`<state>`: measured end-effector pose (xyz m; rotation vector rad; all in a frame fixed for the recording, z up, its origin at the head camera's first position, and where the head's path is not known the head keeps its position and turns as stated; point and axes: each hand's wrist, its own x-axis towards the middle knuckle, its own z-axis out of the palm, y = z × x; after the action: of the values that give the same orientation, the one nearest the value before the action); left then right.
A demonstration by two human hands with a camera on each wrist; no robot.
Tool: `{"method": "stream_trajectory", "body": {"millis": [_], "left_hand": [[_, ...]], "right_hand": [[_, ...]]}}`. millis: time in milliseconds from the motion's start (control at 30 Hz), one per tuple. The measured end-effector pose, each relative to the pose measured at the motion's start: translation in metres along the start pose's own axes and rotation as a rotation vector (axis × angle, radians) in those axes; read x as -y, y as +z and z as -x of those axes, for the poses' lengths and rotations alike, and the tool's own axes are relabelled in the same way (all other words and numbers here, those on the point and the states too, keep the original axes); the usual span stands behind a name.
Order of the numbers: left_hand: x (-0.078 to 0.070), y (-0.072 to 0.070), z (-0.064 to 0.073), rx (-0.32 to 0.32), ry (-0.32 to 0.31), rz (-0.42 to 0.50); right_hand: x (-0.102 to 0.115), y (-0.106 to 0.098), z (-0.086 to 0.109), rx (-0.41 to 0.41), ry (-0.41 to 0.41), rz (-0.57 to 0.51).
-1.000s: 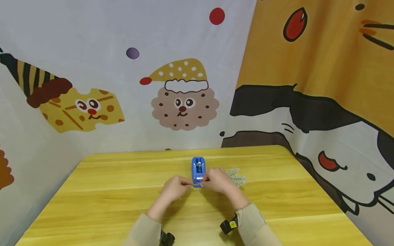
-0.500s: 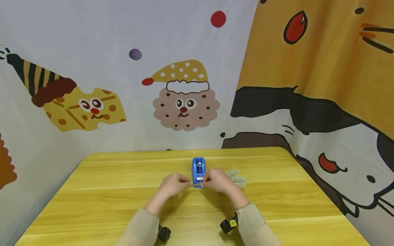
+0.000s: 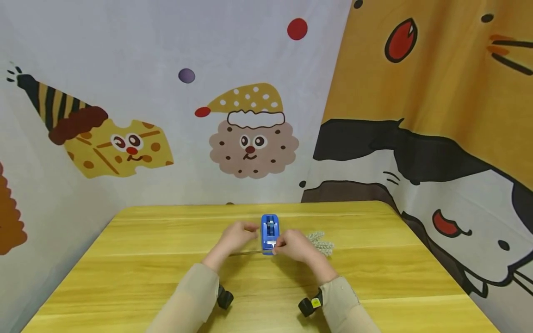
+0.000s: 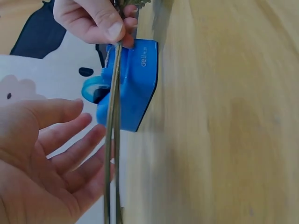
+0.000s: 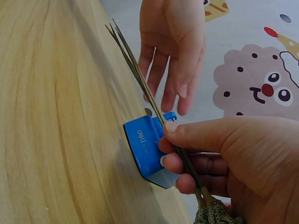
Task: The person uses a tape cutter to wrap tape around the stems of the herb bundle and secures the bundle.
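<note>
My right hand (image 3: 294, 245) pinches a small bunch of dried flower stems (image 5: 138, 77) between thumb and fingers. Their knobbly green heads (image 3: 320, 243) stick out on the right, and the thin stems (image 3: 247, 253) run out to the left. My left hand (image 3: 237, 237) hovers beside the stems with its fingers spread and nothing in them; the left wrist view shows its palm (image 4: 42, 163) facing the stems. Behind the stems stands a blue tape dispenser (image 3: 270, 226), with a roll of clear tape (image 4: 95, 88) in it.
The wooden table (image 3: 137, 286) reaches back to a wall cloth (image 3: 141, 55) printed with cartoon figures. Black wrist cameras (image 3: 307, 306) are strapped under both sleeves, close above the tabletop.
My left hand has let go of the stems and moved up and slightly back from them, its fingers opening. The right hand keeps its hold in nearly the same place.
</note>
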<state>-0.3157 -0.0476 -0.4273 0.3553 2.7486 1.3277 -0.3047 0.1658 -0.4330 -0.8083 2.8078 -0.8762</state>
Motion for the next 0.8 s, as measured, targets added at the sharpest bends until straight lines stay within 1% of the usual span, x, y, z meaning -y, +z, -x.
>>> {"method": "stream_trajectory", "body": {"millis": [100,167,367,433,667,800], "left_hand": [[0.001,0.004,-0.006,-0.007,0.004,0.063],[0.002,0.006,-0.008,-0.017,0.005,0.086],[0.005,0.015,-0.016,-0.038,-0.065,0.198],[0.007,0.019,-0.018,-0.042,-0.075,0.233],[0.010,0.033,-0.024,-0.068,-0.066,0.289],[0.009,0.037,-0.025,-0.090,-0.056,0.294]], "right_hand": [[-0.001,0.001,0.000,-0.001,-0.001,-0.002],[-0.001,0.002,0.000,0.004,0.002,-0.009],[-0.002,0.003,-0.002,0.008,-0.014,-0.020],[-0.002,0.004,-0.003,0.009,-0.020,-0.022],[-0.006,0.004,-0.004,0.010,-0.035,-0.025],[-0.008,0.003,-0.003,0.008,-0.037,-0.034]]}}
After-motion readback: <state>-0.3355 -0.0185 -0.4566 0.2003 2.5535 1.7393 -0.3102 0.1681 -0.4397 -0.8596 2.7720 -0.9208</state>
